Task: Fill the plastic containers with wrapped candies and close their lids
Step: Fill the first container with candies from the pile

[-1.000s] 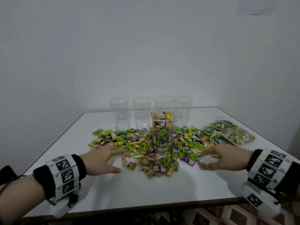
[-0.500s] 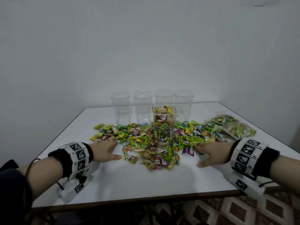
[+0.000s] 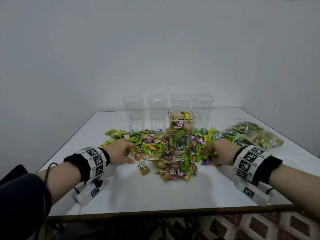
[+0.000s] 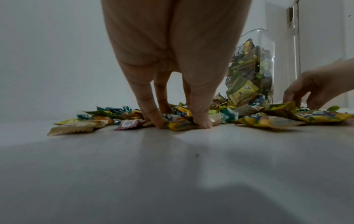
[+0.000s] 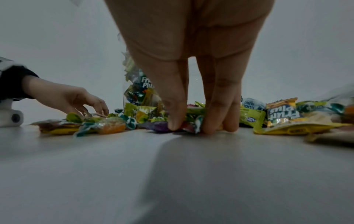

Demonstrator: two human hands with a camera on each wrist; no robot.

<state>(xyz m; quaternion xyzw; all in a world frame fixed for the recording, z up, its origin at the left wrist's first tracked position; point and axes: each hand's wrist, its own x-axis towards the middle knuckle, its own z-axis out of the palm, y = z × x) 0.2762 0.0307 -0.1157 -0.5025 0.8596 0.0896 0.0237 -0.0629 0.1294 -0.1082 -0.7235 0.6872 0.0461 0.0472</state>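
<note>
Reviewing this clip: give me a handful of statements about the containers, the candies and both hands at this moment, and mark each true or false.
1. The open container in the middle of the candy pile is nearly full of wrapped candies. True.
2. Four clear containers stand in a row behind it, each packed with candies. False: the four hold no candies.
3. The left hand reaches into the pile left of the open container, fingertips down among wrappers. True.
4. The right hand is lifting a lid above the open container. False: it is low on the table, fingers in candies right of the container.
5. A clear bag of candies lies on the table's right side. True.
</note>
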